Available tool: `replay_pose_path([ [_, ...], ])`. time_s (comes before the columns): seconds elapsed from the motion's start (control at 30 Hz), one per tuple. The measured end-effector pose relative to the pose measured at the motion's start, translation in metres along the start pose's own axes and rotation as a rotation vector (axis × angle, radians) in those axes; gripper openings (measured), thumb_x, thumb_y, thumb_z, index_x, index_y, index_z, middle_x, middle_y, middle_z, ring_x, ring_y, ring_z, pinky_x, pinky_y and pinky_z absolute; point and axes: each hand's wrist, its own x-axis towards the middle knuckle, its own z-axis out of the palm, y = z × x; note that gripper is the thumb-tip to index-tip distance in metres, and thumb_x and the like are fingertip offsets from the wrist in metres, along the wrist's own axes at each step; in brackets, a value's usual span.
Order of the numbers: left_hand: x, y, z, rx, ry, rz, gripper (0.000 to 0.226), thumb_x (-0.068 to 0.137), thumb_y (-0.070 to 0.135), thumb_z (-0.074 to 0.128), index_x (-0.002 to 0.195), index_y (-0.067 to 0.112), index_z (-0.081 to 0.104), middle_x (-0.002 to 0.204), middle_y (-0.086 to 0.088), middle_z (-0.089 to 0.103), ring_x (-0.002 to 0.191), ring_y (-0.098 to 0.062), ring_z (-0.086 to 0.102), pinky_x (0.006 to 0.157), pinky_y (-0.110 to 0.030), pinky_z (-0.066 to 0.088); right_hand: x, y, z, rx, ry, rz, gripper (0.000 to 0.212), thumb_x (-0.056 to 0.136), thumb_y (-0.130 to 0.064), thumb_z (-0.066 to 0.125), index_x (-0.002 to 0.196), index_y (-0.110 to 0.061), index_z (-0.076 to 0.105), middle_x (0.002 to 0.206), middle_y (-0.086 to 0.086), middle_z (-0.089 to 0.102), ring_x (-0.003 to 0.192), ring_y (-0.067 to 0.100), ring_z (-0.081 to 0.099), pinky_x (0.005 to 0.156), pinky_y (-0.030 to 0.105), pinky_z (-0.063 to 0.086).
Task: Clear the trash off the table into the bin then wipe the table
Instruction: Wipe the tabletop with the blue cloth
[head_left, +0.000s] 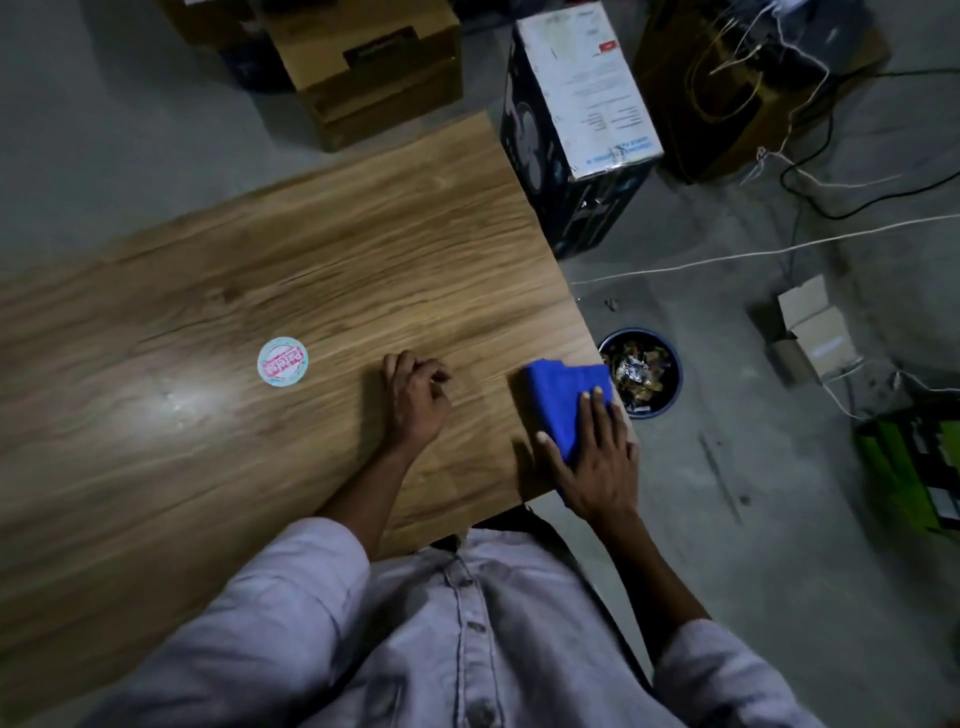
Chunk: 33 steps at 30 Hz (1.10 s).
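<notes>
A folded blue cloth lies on the wooden table near its right corner. My right hand presses flat on the cloth, fingers spread over it. My left hand rests on the tabletop to the left of the cloth, fingers curled loosely, nothing in it. A round white and pink sticker or lid sits on the table further left. On the floor just beyond the table's right edge stands a dark round bin holding crumpled wrappers.
Cardboard boxes stand on the floor beyond the table's far edge. A dark printed box stands by the far right corner. Cables run across the concrete floor at right. Small boxes and a green item lie further right.
</notes>
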Motion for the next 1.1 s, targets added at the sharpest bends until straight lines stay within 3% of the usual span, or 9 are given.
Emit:
replay_pose_path([
  [0.1,0.017,-0.003,0.002,-0.01,0.021,0.047,0.044,0.07,0.021,0.033,0.085,0.014,0.074,0.089,-0.007,0.059,0.095,-0.033,0.05,0.085,-0.038,0.042,-0.009,0.001,-0.004,-0.009,0.067,0.056,0.089,0.094,-0.075,0.035,0.161,-0.019,0.024,0.171,0.0,0.012,0.155,0.027,0.019,0.112,0.05,0.035],
  [0.2,0.03,-0.008,0.004,0.035,0.009,0.079,0.046,0.069,0.02,0.032,0.089,0.014,0.074,0.092,-0.008,0.057,0.097,-0.034,0.05,0.084,-0.041,0.044,0.001,-0.005,0.001,-0.044,0.097,-0.035,0.079,0.097,-0.066,0.042,0.162,-0.025,0.022,0.171,0.001,0.01,0.158,0.025,0.007,0.117,0.05,0.028],
  [0.3,0.043,-0.012,0.003,0.058,0.033,0.086,0.045,0.071,0.018,0.035,0.091,0.014,0.075,0.095,-0.008,0.058,0.099,-0.033,0.049,0.087,-0.039,0.042,0.014,-0.006,0.013,-0.035,0.063,-0.076,0.078,0.1,-0.065,0.038,0.163,-0.023,0.017,0.171,0.003,0.009,0.158,0.026,0.003,0.123,0.054,0.019],
  [0.4,0.057,-0.015,-0.001,0.078,0.073,0.087,0.041,0.071,0.014,0.039,0.093,0.015,0.073,0.101,-0.009,0.058,0.101,-0.032,0.049,0.092,-0.037,0.038,0.017,-0.015,0.02,-0.046,0.08,0.022,0.078,0.101,-0.066,0.033,0.163,-0.023,0.014,0.171,0.006,0.007,0.158,0.03,0.0,0.123,0.058,0.013],
  [0.53,0.079,-0.02,-0.001,0.136,0.106,0.085,0.04,0.074,0.012,0.05,0.107,0.018,0.071,0.119,-0.011,0.062,0.113,-0.034,0.05,0.099,-0.045,0.039,0.027,-0.044,0.03,-0.036,0.078,0.19,0.08,0.1,-0.069,0.029,0.164,-0.025,0.009,0.171,0.009,-0.001,0.156,0.037,-0.009,0.12,0.067,0.0],
  [0.77,0.132,-0.029,-0.004,0.25,0.09,0.091,0.047,0.087,0.027,0.055,0.133,0.026,0.063,0.152,0.003,0.05,0.141,-0.026,0.041,0.113,-0.046,0.026,0.075,-0.104,0.037,-0.009,0.097,0.208,0.081,0.101,-0.067,0.031,0.163,-0.019,0.011,0.17,0.017,0.0,0.154,0.046,-0.008,0.12,0.067,0.005],
  [1.1,0.164,-0.047,-0.007,0.385,0.057,0.031,0.06,0.1,0.044,0.042,0.155,0.02,0.035,0.166,0.002,0.027,0.154,-0.019,0.021,0.119,-0.047,0.019,0.168,-0.165,0.041,0.02,0.207,0.146,0.072,0.106,-0.053,0.034,0.162,-0.012,0.017,0.168,0.022,0.005,0.153,0.049,-0.004,0.122,0.063,0.009],
])
